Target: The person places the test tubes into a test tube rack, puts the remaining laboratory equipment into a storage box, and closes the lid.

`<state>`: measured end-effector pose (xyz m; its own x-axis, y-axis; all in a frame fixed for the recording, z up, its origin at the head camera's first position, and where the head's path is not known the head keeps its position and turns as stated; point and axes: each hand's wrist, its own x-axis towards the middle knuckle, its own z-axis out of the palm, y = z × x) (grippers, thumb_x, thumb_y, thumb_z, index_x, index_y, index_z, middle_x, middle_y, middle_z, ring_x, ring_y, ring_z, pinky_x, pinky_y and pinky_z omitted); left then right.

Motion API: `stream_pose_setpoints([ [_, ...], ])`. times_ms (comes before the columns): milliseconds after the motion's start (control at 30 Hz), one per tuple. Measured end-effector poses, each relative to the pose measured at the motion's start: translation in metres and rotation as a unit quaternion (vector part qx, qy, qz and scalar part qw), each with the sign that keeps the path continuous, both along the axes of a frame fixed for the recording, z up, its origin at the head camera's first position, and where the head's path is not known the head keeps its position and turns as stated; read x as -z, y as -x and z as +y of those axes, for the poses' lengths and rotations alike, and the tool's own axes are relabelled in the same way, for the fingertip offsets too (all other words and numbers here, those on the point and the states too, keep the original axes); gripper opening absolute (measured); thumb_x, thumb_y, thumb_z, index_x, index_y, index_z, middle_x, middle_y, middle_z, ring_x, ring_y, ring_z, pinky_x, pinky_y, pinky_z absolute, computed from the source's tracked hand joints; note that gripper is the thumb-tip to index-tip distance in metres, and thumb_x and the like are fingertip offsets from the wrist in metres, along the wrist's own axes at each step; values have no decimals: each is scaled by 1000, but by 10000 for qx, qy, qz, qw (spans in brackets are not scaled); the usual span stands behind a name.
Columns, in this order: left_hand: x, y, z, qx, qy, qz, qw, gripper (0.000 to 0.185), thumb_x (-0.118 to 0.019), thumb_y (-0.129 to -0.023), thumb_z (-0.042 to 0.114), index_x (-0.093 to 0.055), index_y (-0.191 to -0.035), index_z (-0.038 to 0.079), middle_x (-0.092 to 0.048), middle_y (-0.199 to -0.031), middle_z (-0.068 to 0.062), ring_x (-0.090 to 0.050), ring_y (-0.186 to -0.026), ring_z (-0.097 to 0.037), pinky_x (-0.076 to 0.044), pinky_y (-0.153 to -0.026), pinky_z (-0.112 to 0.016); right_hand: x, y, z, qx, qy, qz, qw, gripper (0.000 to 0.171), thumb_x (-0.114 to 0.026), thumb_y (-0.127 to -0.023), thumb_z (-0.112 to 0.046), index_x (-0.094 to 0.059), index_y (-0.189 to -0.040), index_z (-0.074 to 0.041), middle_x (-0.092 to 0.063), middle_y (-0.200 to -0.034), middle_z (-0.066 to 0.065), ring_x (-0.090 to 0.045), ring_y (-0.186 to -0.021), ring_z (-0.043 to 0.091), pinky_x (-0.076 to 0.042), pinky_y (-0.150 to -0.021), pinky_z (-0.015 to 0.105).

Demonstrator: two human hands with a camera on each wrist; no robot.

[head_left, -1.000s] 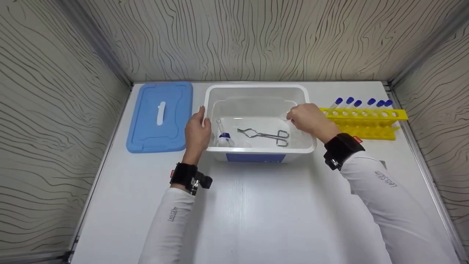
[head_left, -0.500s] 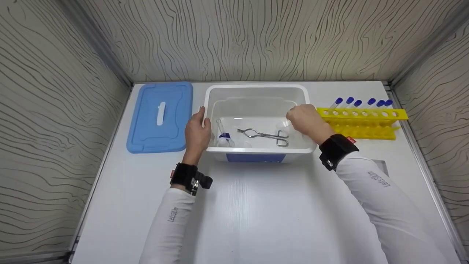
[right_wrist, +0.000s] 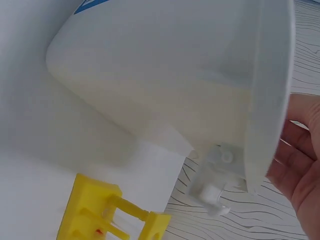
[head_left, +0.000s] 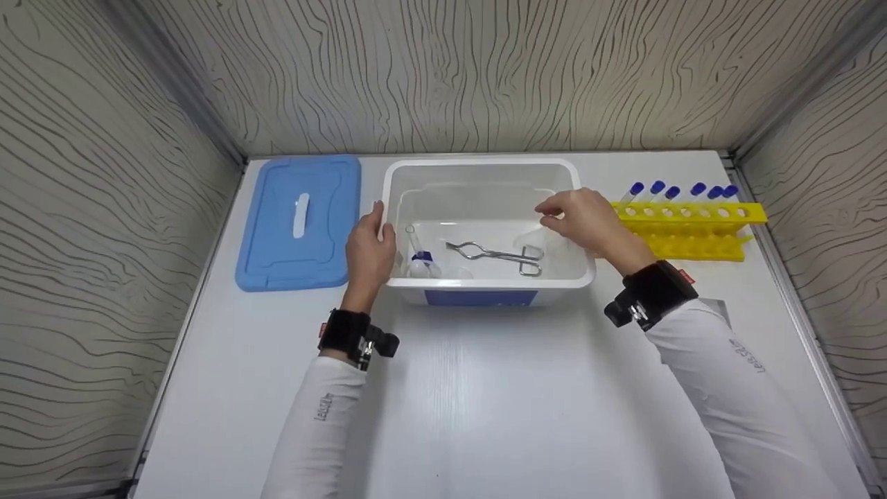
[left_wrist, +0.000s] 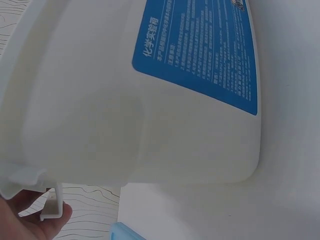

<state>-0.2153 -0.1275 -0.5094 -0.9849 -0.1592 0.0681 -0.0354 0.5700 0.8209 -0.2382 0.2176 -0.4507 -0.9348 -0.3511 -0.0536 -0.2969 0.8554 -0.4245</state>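
Note:
A white plastic storage box (head_left: 481,283) with a blue label stands at the back middle of the table. My left hand (head_left: 369,251) rests against its left side, near a white latch (left_wrist: 54,205) in the left wrist view. Over the right rim reaches my right hand (head_left: 585,218), fingers loosely bent and nothing visible in them. Below those fingers lies a clear, faint-edged item (head_left: 528,240), its kind unclear. Metal crucible tongs (head_left: 495,255) lie on the box's floor. A clear glass piece with a blue band (head_left: 421,258) leans at the left inside.
The blue lid (head_left: 277,235) with its white handle lies left of the box. To the right stands a yellow test tube rack (head_left: 686,216) with several blue-capped tubes. A grey flat thing (head_left: 718,306) lies partly under the right sleeve. Patterned walls bound the table.
My right hand has loosened its fingers and lifted slightly off the clear item, which now lies in the box. The left hand has kept its place.

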Motion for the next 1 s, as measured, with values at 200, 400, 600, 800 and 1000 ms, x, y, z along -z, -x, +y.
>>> stream_pose_setpoints([
  [200,0,0,0,1,28,10,10000,49,-49,-100,15,-44,-148,5,-56,-144,-16,-54,-134,-30,-45,-112,-41,-13,-13,9,289,489,197,9982,28,-63,-96,-16,-70,-121,-5,-73,-114,17,-67,-107,35,-53,-98,52],
  [400,-1,0,1,4,49,68,10000,49,-48,-100,16,-44,-148,4,-55,-145,-17,-54,-134,-29,-46,-111,-41,-21,-26,26,559,1176,918,9872,24,-67,-94,-13,-72,-114,-2,-74,-109,19,-70,-101,36,-59,-90,43],
  [600,-3,0,1,27,76,27,10000,49,-48,-101,16,-44,-148,4,-56,-144,-17,-55,-133,-30,-46,-111,-42,-23,-40,49,933,2096,1060,9675,26,-68,-94,-19,-73,-112,-1,-74,-109,19,-61,-88,-15,-46,-77,-2],
  [800,-3,0,1,26,64,55,10000,49,-48,-100,15,-45,-147,3,-56,-143,-18,-55,-132,-31,-46,-111,-43,-24,-51,68,1530,2394,1472,9474,28,-67,-94,-22,-72,-115,-4,-70,-117,19,-55,-96,-19,-47,-81,0],
  [1000,-2,-1,1,8,77,63,9999,49,-49,-100,15,-45,-148,4,-57,-142,-18,-56,-131,-31,-47,-110,-43,-18,-61,92,2159,2503,1592,9303,31,-68,-94,-25,-71,-120,-8,-67,-123,6,-54,-103,-13,-46,-84,0],
])
